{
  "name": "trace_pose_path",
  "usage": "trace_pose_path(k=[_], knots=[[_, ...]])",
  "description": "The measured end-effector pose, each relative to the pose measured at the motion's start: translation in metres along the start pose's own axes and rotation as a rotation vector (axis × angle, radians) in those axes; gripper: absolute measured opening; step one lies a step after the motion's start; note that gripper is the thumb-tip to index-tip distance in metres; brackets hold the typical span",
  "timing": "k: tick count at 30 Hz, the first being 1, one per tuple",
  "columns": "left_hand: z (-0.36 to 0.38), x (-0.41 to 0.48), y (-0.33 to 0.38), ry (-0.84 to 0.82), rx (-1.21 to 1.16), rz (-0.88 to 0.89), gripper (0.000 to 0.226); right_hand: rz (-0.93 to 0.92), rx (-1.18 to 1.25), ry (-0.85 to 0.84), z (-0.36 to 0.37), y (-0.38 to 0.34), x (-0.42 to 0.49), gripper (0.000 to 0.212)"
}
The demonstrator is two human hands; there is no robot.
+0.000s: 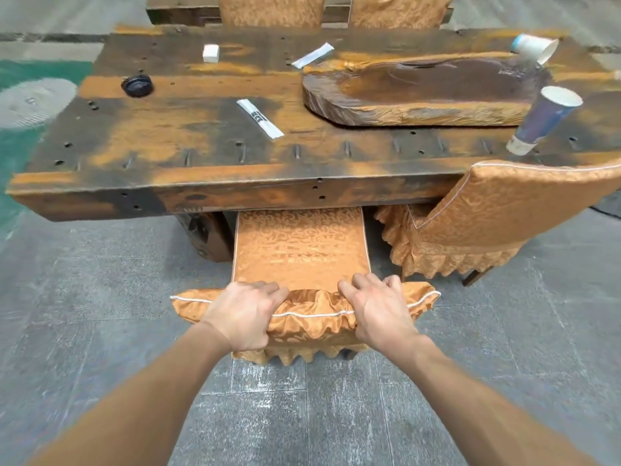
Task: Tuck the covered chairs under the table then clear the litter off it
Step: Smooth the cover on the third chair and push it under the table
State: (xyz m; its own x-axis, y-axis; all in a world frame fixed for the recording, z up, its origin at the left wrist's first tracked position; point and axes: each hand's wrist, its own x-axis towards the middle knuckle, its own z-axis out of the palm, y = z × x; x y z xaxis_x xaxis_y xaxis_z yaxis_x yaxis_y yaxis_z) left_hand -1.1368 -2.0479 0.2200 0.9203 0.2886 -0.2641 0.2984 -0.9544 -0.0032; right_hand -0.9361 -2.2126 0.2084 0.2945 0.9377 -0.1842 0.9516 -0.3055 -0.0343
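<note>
Gripping the top edge of the near chair (299, 250) with both hands: left hand (247, 314) and right hand (378, 311) curled over the backrest, fingers closed on bunched orange cover fabric and white piping.

Sitting with the seat partly under the table (201, 169), backrest leaning out toward the camera from the table's near edge.

Judging the step: pushing this chair in. Doing it well likely meaning keeping both hands level and pressing evenly so the chair is running straight, holding the frame under the cloth rather than loose fabric, and watching the frilled skirt for snagging on the table's leg.

Second chair (487, 223) standing at the table's near right corner, angled, seat half out; probably needing tucking too. Two more chair backs showing beyond the table's far edge.

Litter lying on the table: wrapped sachet (259, 118) near the middle, another wrapper (312, 55) and a small white block (211, 52) toward the far edge, black cap (137, 85) at the left, two paper cups (544, 119) (534, 48) tipped at the right beside a carved wooden tray (420, 92).

Dark print showing on the middle sachet; too small for reading. No brand readable elsewhere.
</note>
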Motion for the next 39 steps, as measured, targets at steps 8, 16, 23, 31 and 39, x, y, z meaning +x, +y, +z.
trace_pose_path(k=[8,16,23,31,39], knots=[[-0.022,0.018,0.015,-0.106,0.024,0.111,0.046,0.055,0.006,-0.039,-0.008,0.023,-0.013,0.063],[-0.034,0.031,-0.016,-0.070,0.062,0.155,0.050,0.056,0.006,-0.041,-0.016,0.017,0.004,0.063],[-0.038,0.041,-0.051,0.001,0.023,0.010,0.053,-0.067,0.021,-0.058,-0.046,0.013,0.068,0.056],[-0.050,0.107,-0.061,0.054,0.013,-0.041,0.056,-0.114,0.009,-0.023,-0.055,0.067,0.126,0.058],[-0.043,0.168,-0.082,0.083,-0.019,-0.079,0.044,-0.163,-0.007,0.008,-0.051,0.107,0.185,0.053]])
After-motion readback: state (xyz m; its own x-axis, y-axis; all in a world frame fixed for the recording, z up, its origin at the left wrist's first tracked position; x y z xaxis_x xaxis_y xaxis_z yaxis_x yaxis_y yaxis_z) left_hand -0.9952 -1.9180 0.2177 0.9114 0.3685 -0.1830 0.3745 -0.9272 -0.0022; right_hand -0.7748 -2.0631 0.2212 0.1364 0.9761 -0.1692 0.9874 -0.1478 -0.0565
